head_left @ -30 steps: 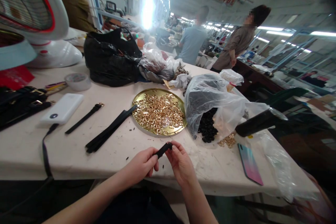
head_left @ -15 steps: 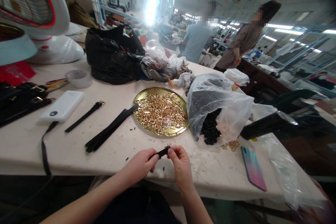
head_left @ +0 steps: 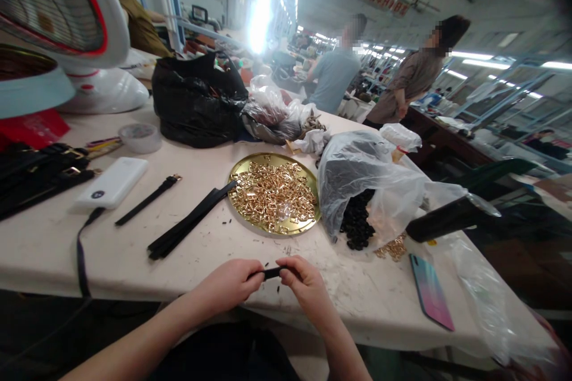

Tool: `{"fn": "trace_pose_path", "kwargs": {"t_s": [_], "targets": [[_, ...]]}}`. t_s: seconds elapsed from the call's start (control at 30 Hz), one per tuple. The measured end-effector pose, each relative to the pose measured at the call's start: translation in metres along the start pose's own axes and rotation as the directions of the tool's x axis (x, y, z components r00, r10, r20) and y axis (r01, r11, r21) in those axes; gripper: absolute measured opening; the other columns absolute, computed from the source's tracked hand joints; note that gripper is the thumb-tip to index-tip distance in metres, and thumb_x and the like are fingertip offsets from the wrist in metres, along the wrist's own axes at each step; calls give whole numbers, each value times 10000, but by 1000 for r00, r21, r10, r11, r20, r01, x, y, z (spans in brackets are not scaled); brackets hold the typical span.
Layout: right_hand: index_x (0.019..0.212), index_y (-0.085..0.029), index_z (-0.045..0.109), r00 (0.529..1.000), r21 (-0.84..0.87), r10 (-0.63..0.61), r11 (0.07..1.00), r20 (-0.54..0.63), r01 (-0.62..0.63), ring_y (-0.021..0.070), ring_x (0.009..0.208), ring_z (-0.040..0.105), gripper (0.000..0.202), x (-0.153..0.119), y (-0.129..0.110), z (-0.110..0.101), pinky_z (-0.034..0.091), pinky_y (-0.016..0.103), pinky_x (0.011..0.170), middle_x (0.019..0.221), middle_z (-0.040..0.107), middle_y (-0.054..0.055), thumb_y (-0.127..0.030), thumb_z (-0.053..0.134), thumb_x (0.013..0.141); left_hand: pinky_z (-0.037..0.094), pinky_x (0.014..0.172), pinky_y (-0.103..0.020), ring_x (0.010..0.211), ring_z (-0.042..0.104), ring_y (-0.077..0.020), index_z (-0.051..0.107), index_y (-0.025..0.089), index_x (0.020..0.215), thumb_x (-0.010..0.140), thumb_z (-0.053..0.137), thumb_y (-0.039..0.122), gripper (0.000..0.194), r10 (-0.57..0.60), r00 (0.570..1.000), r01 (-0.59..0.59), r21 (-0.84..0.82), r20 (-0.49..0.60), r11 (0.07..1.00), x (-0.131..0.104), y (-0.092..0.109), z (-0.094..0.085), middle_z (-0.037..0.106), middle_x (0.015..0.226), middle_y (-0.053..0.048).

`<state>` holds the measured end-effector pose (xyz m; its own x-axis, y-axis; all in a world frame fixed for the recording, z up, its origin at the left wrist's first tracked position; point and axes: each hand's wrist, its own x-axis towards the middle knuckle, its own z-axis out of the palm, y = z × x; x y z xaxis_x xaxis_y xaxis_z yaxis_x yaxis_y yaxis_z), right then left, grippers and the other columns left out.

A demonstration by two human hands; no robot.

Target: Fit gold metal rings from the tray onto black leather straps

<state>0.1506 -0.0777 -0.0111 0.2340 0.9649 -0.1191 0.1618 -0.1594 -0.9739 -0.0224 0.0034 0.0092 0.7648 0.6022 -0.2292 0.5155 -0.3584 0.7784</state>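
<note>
Both my hands pinch one short black strap (head_left: 271, 274) above the near part of the table. My left hand (head_left: 239, 281) closes on its left end, and my right hand (head_left: 304, 280) grips the right end; fingers cover both ends. Just beyond lies a round gold tray (head_left: 236, 217) heaped with small gold buckles (head_left: 272, 193). A bundle of flat black straps (head_left: 187, 226) rests with its far tip on the tray's left rim. Farther left is a single black strap with a gold buckle (head_left: 147, 201).
On the left are a white power bank (head_left: 114, 181) with a cable, a clear tape roll (head_left: 140, 137) and a fan (head_left: 102, 92). A black bag (head_left: 196, 101) stands behind. To the right lie a clear bag of black pieces (head_left: 357, 220) and a phone (head_left: 429, 292). People stand beyond the table.
My right hand has shifted slightly left and down, and its grip on the strap has changed. The strap is now more level between my hands. The view has tilted a little.
</note>
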Motion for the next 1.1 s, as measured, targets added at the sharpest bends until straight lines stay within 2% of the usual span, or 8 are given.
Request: {"fn": "trace_pose_path", "kwargs": {"t_s": [0.13, 0.23, 0.3, 0.57, 0.67, 0.77, 0.93, 1.1], "targets": [[738, -195, 571, 978, 420, 140, 905, -151, -65, 95, 595, 528, 171, 4, -12, 4, 445, 242, 632, 671, 578, -28, -330, 660, 681, 317, 521, -224, 535, 483, -138, 473, 175, 629, 823, 363, 344, 280, -57, 996, 44, -173, -73, 984, 0, 6, -1, 512, 543, 18], [667, -184, 543, 965, 642, 205, 764, -164, -53, 77, 599, 521, 213, 7, -15, 14, 444, 219, 638, 683, 571, -34, -309, 712, 629, 334, 445, -208, 447, 447, -117, 473, 178, 704, 827, 353, 396, 278, -97, 994, 72, -354, -55, 932, 1, 6, 8, 497, 528, 39], [661, -184, 541, 959, 701, 241, 710, -151, -68, 79, 601, 522, 225, 7, -13, 22, 442, 211, 621, 664, 557, -37, -300, 727, 610, 330, 409, -200, 410, 426, -106, 468, 179, 728, 827, 354, 413, 279, -125, 989, 81, -426, -78, 901, 2, 3, 15, 492, 524, 47], [707, -184, 554, 954, 591, 191, 807, -232, -18, 82, 598, 508, 200, 4, -4, 27, 423, 218, 627, 647, 549, -41, -318, 693, 653, 300, 378, -181, 390, 386, -88, 478, 170, 737, 823, 375, 424, 288, -139, 985, 63, -540, -102, 840, 1, -1, 24, 470, 504, 53], [712, -188, 546, 955, 620, 211, 784, -210, -37, 87, 610, 524, 215, 3, -5, 28, 423, 225, 628, 659, 562, -39, -319, 701, 642, 303, 386, -184, 391, 381, -86, 467, 172, 721, 824, 375, 434, 296, -144, 980, 46, -553, -135, 832, 0, 3, 24, 461, 506, 56], [715, -193, 535, 951, 660, 241, 749, -192, -57, 90, 622, 536, 226, 3, -5, 30, 419, 220, 615, 665, 562, -41, -329, 699, 642, 307, 411, -190, 409, 388, -90, 462, 177, 690, 826, 386, 420, 289, -128, 981, 36, -504, -148, 863, -1, 4, 24, 459, 502, 58], [723, -193, 526, 949, 589, 194, 808, -250, -10, 94, 654, 529, 216, 3, -4, 30, 421, 226, 652, 704, 576, -27, -346, 671, 676, 309, 460, -204, 440, 403, -101, 474, 179, 672, 828, 389, 378, 266, -100, 986, 36, -420, -132, 907, -3, 4, 23, 461, 504, 55], [738, -199, 504, 950, 596, 203, 803, -238, -22, 108, 664, 537, 237, 0, -4, 30, 426, 243, 651, 715, 577, -23, -376, 652, 685, 315, 507, -219, 489, 442, -122, 477, 182, 670, 831, 373, 359, 261, -89, 979, 20, -354, -181, 935, -2, 9, 21, 474, 518, 46]]}}
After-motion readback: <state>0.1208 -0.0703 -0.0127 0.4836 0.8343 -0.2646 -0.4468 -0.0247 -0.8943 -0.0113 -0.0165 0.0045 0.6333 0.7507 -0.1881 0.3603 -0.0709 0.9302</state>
